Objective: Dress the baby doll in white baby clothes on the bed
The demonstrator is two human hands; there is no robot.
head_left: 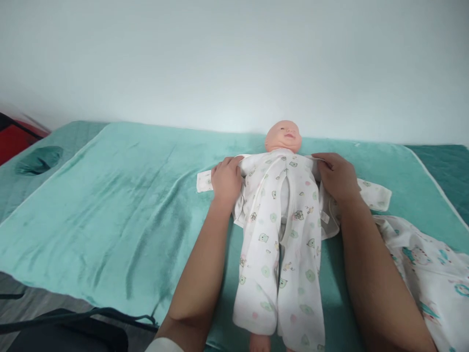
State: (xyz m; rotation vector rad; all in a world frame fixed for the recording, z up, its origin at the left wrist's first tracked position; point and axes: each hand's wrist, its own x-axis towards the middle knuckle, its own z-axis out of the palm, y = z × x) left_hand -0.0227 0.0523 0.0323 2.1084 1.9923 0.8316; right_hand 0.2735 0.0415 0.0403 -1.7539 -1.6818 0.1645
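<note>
A baby doll (284, 138) lies on its back, its head towards the wall and one foot showing at the bottom. White printed baby trousers (256, 249), with a split crotch, cover its front from near the neck down. A white baby shirt (377, 195) shows on both sides, its sleeves spread outward. My left hand (227, 180) is closed on white baby clothing by the doll's shoulder, on the left. Opposite it, my right hand (337, 177) pinches the clothing's upper edge. Whether the fingers grip shirt or trousers, I cannot tell.
A green velvety cover (120, 210) lies over a padded bed with a round hole (39, 160) at its left end. Another white printed cloth (432, 274) lies beside my right forearm. A black object (73, 332) and a cable stand at the lower left.
</note>
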